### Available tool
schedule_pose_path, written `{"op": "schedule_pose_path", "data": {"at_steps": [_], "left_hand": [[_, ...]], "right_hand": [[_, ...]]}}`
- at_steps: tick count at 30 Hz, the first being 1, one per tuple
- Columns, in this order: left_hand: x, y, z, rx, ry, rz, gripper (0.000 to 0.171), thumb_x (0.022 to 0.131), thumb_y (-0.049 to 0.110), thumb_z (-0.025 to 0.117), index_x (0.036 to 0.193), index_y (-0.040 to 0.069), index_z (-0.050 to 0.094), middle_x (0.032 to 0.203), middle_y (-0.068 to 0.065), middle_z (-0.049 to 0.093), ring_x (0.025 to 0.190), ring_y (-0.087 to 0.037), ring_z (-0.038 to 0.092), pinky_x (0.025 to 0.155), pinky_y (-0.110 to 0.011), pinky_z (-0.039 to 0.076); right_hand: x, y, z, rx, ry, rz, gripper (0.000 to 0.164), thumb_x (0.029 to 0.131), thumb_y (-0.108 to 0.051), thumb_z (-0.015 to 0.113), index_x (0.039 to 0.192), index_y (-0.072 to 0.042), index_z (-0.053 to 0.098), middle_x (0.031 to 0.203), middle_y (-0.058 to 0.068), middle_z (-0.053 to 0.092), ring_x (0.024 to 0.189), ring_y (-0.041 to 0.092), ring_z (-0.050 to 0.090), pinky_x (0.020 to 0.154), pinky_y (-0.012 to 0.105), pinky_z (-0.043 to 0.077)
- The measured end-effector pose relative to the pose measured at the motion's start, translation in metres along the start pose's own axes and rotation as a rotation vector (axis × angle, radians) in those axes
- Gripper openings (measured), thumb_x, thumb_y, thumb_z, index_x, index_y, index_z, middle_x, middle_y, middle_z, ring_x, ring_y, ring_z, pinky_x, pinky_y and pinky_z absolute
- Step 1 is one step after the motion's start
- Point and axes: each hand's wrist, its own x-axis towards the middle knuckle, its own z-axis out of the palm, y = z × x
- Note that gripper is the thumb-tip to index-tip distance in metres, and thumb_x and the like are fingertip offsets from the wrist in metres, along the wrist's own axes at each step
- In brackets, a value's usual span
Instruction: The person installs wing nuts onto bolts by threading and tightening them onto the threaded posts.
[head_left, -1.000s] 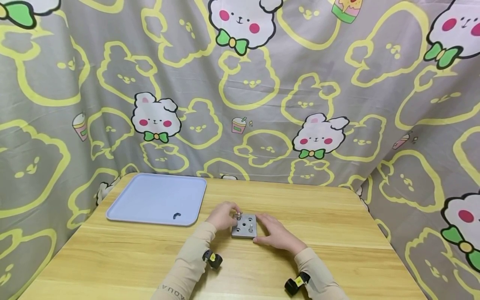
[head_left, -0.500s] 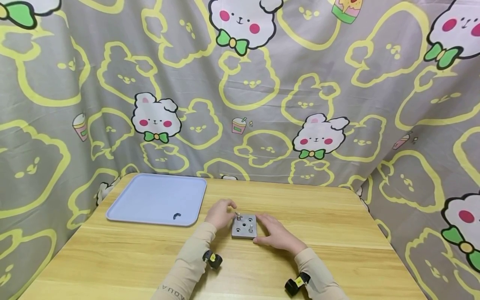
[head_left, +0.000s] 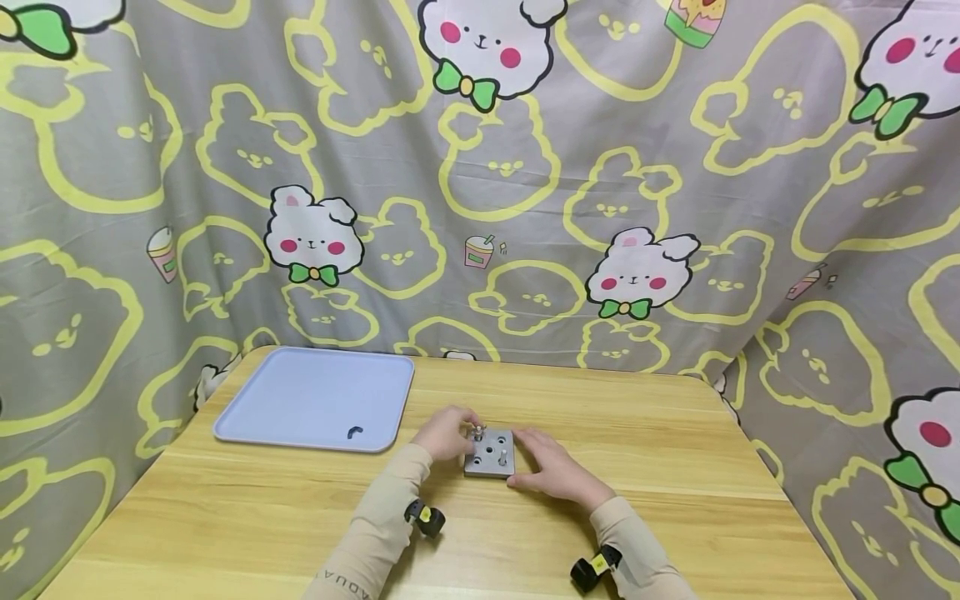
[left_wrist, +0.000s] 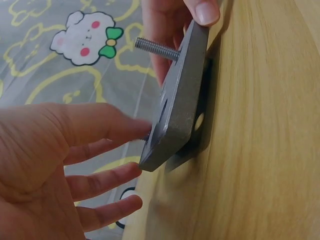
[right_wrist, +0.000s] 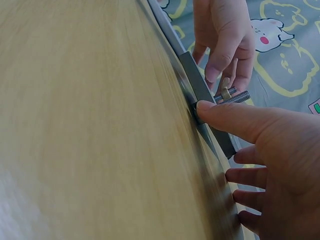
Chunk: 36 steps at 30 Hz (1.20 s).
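A square grey metal plate (head_left: 487, 469) with several holes lies close over the wooden table. Two threaded bolts stand up from it: a bare near-right bolt (left_wrist: 159, 48) and a far-left bolt (head_left: 478, 435), which carries a small wing nut (right_wrist: 226, 90). My left hand (head_left: 446, 433) pinches at this wing nut with thumb and index finger; its thumb is blurred in the left wrist view, and the other fingers are spread. My right hand (head_left: 558, 471) holds the plate's right side, thumb on the near edge, fingers along the far side.
A pale blue tray (head_left: 300, 444) stands at the back left of the table (head_left: 600, 400), with a small dark curved piece (head_left: 355, 432) on it. A patterned curtain (head_left: 525, 200) hangs behind the table and at both sides.
Half a second ago my left hand had drawn slightly back from the far-left bolt; now its fingers are at the wing nut again. My right hand and the plate stay in place.
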Motion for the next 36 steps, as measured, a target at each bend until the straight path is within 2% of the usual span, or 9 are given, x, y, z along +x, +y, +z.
{"op": "schedule_pose_path", "data": {"at_steps": [2, 4, 9, 12, 16, 20, 24, 31, 36], "left_hand": [[-0.0001, 0.0, 0.0005, -0.014, -0.022, 0.003, 0.033, 0.074, 0.007, 0.077, 0.106, 0.013, 0.071, 0.119, -0.012, 0.066, 0.119, -0.034, 0.057, 0.105, -0.053, 0.044], [0.0, -0.0006, 0.001, -0.018, -0.011, -0.005, 0.03, 0.077, 0.007, 0.075, 0.106, 0.013, 0.071, 0.121, -0.014, 0.066, 0.12, -0.035, 0.057, 0.105, -0.053, 0.044], [0.0003, -0.0019, 0.0008, 0.0, 0.093, -0.026, 0.022, 0.082, 0.006, 0.071, 0.103, 0.011, 0.069, 0.119, -0.017, 0.066, 0.115, -0.035, 0.06, 0.099, -0.051, 0.049], [0.0008, -0.0014, -0.0002, 0.012, 0.139, -0.061, 0.013, 0.083, 0.01, 0.071, 0.096, 0.011, 0.068, 0.108, -0.013, 0.068, 0.097, -0.03, 0.064, 0.085, -0.045, 0.054], [0.0004, 0.0006, -0.0019, 0.031, 0.161, -0.096, 0.008, 0.083, 0.014, 0.072, 0.082, 0.013, 0.065, 0.093, -0.006, 0.068, 0.077, -0.019, 0.057, 0.067, -0.035, 0.048], [-0.0009, 0.0019, -0.0024, 0.032, 0.16, -0.082, 0.006, 0.082, 0.011, 0.071, 0.081, 0.014, 0.066, 0.099, -0.007, 0.07, 0.089, -0.023, 0.063, 0.079, -0.041, 0.053], [-0.0016, 0.0023, -0.0018, -0.006, 0.103, -0.053, 0.016, 0.079, 0.003, 0.07, 0.091, 0.013, 0.071, 0.111, -0.012, 0.069, 0.108, -0.032, 0.063, 0.094, -0.051, 0.051], [-0.0008, 0.0026, 0.0009, -0.018, -0.001, -0.029, 0.028, 0.077, 0.007, 0.075, 0.104, 0.014, 0.071, 0.117, -0.012, 0.067, 0.113, -0.032, 0.059, 0.098, -0.052, 0.048], [0.0008, 0.0007, 0.003, -0.027, 0.032, -0.04, 0.021, 0.082, 0.011, 0.072, 0.102, 0.014, 0.071, 0.119, -0.013, 0.066, 0.116, -0.033, 0.059, 0.099, -0.053, 0.048]], "right_hand": [[0.0, 0.0002, 0.0, -0.001, 0.0, 0.0, 0.085, 0.083, -0.042, 0.073, 0.148, -0.003, 0.037, 0.152, 0.026, 0.037, 0.142, 0.045, 0.031, 0.115, 0.064, 0.027], [0.0, 0.0004, 0.0, -0.001, 0.003, -0.005, 0.084, 0.083, -0.042, 0.074, 0.148, -0.003, 0.037, 0.151, 0.026, 0.038, 0.142, 0.045, 0.032, 0.114, 0.064, 0.027], [-0.0003, -0.0005, -0.0006, 0.0, 0.004, -0.003, 0.084, 0.083, -0.041, 0.074, 0.148, -0.003, 0.037, 0.151, 0.026, 0.038, 0.142, 0.045, 0.032, 0.115, 0.064, 0.027], [-0.0005, -0.0013, -0.0011, 0.005, 0.002, 0.0, 0.084, 0.083, -0.041, 0.074, 0.148, -0.003, 0.037, 0.151, 0.026, 0.038, 0.142, 0.045, 0.032, 0.115, 0.063, 0.027], [-0.0006, -0.0013, -0.0011, 0.007, 0.003, -0.002, 0.084, 0.083, -0.041, 0.074, 0.148, -0.003, 0.037, 0.151, 0.026, 0.038, 0.142, 0.045, 0.032, 0.115, 0.063, 0.027], [-0.0003, -0.0001, -0.0002, -0.004, 0.004, -0.003, 0.084, 0.083, -0.042, 0.073, 0.148, -0.003, 0.037, 0.151, 0.025, 0.038, 0.142, 0.045, 0.032, 0.115, 0.063, 0.027], [-0.0002, 0.0014, 0.0006, -0.012, 0.001, -0.001, 0.085, 0.083, -0.043, 0.073, 0.149, -0.004, 0.036, 0.152, 0.024, 0.038, 0.142, 0.045, 0.031, 0.115, 0.063, 0.027], [-0.0005, 0.0013, -0.0001, -0.004, 0.007, -0.018, 0.086, 0.083, -0.043, 0.073, 0.148, -0.003, 0.036, 0.151, 0.025, 0.038, 0.142, 0.046, 0.032, 0.114, 0.064, 0.027], [-0.0002, 0.0016, 0.0, 0.0, 0.007, -0.017, 0.086, 0.083, -0.043, 0.073, 0.149, -0.003, 0.036, 0.151, 0.026, 0.037, 0.142, 0.046, 0.031, 0.114, 0.065, 0.027]]}}
